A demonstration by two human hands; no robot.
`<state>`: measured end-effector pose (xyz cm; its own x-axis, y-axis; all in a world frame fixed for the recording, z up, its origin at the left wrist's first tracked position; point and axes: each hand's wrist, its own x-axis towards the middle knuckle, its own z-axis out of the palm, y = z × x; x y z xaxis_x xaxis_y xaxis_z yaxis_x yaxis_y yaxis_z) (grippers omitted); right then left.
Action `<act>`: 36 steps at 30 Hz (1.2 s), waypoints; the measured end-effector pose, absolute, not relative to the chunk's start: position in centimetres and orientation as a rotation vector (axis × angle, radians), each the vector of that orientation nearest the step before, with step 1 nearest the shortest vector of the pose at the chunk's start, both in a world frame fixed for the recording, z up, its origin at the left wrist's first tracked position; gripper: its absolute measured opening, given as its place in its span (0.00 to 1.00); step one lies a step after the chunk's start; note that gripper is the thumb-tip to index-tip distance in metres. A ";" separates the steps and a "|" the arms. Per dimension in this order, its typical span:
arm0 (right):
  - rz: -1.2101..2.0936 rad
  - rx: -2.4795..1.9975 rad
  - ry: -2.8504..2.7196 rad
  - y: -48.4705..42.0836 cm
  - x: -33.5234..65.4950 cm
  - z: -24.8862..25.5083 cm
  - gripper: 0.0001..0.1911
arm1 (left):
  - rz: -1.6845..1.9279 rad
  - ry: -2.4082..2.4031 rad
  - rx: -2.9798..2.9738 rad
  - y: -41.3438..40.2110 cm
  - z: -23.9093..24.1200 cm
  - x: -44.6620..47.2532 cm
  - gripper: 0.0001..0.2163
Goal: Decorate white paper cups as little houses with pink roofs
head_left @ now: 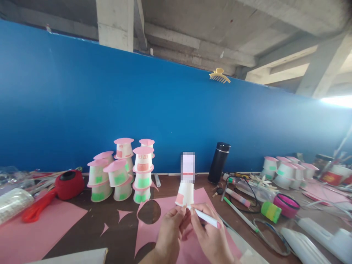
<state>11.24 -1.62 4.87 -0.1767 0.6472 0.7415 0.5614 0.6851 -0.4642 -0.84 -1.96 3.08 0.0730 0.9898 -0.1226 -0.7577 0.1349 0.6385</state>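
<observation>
My left hand [171, 229] pinches the rim of an upside-down white paper cup [184, 193] with a pink patch on its side, held above the table. My right hand [210, 231] grips a white marker [205, 217] with a pink end, its tip touching the cup's lower edge. Both hands hover over a pink paper sheet [165, 216] with a round hole cut out of it.
Stacks of paper-cup houses with pink roofs [123, 170] stand at the back left, more of them [286, 169] at the right. A black flask [219, 162], a red bag [66, 184], cables, pens, a pink tape roll [288, 205] and another pink sheet [30, 229] lie around. A blue wall closes the back.
</observation>
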 end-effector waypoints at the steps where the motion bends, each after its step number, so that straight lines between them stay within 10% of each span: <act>1: 0.110 -0.952 -1.847 -1.6 11.3 4.8 0.07 | 1.386 0.613 0.472 -2.0 3.1 -0.8 0.13; 36: 0.069 -0.933 -1.839 -1.5 11.2 4.8 0.08 | 1.396 0.624 0.414 -2.0 2.8 -0.8 0.11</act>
<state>11.20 -1.51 4.84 -0.1719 0.6233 0.7628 0.5645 0.6969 -0.4422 -0.76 -2.02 2.78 0.0562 0.9855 -0.1602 -0.7768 0.1439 0.6131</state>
